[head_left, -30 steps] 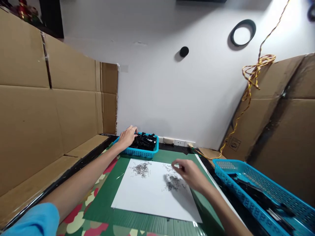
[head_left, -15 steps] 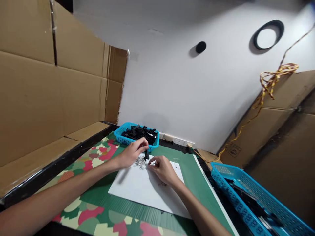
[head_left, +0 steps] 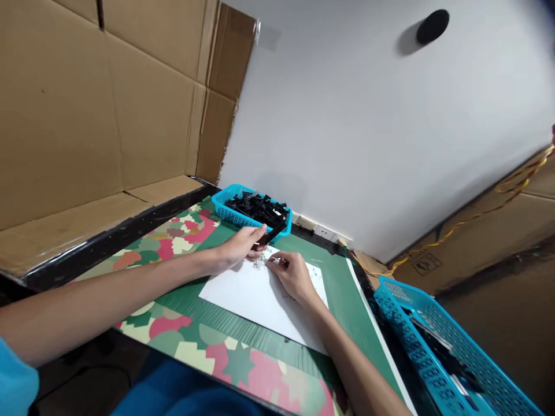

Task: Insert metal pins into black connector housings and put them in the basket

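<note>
My left hand [head_left: 243, 247] is closed around a narrow black part [head_left: 274, 232], which slants up to the right in front of a blue basket [head_left: 234, 218] of similar black pieces. Below it, a pile of tiny shiny metal pieces [head_left: 259, 263] lies on a white board [head_left: 247, 294]. My right hand [head_left: 295, 274] rests over the board just right of the pile, thumb and fingertips pinched together. Whatever is between those fingertips is too small to make out.
A second blue basket [head_left: 468, 352] with long dark pieces stands at the right. Cardboard panels [head_left: 143, 110] rise on the left. Sockets [head_left: 323, 231] and a yellow cable [head_left: 451, 234] run along the wall. A green mat [head_left: 347, 300] lies under the board.
The black part in my left hand has turned from hanging downward to slanting up to the right. My right hand stays pinched by the pile. The camera view has shifted and tilted.
</note>
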`<state>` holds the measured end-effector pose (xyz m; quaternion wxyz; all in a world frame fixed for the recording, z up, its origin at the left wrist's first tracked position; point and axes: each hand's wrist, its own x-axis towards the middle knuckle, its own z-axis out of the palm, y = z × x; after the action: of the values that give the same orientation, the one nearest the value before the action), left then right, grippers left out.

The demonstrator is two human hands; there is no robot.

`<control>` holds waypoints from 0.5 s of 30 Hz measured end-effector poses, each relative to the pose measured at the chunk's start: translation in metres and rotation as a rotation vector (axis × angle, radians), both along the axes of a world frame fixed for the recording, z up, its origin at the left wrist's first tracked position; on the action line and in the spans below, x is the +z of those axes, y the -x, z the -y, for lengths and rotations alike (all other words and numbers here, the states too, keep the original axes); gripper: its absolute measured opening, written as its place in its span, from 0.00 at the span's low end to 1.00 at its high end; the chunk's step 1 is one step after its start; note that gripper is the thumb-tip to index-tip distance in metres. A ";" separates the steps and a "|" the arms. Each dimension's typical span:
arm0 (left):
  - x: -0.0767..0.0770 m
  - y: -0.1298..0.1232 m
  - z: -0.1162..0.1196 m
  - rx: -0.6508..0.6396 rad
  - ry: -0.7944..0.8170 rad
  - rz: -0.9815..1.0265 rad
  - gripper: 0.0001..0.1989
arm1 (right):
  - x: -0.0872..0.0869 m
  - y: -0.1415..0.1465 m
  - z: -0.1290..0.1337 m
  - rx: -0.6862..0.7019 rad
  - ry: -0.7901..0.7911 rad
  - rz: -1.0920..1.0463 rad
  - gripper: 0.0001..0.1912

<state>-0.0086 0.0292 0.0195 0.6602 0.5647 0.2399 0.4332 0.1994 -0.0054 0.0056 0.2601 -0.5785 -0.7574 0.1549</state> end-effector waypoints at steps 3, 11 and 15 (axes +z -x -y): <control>0.005 0.003 0.007 -0.053 0.079 0.047 0.28 | 0.001 -0.001 0.000 0.018 0.006 -0.001 0.14; 0.005 0.005 0.008 -0.102 0.194 0.090 0.29 | -0.004 0.000 -0.002 0.024 0.003 -0.030 0.18; -0.001 0.008 0.003 -0.098 0.211 0.061 0.30 | -0.004 0.001 -0.004 0.037 0.018 -0.025 0.14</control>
<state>-0.0165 0.0266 0.0187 0.7432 0.4898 0.2360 0.3899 0.1988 -0.0014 0.0013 0.2613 -0.5646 -0.7634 0.1737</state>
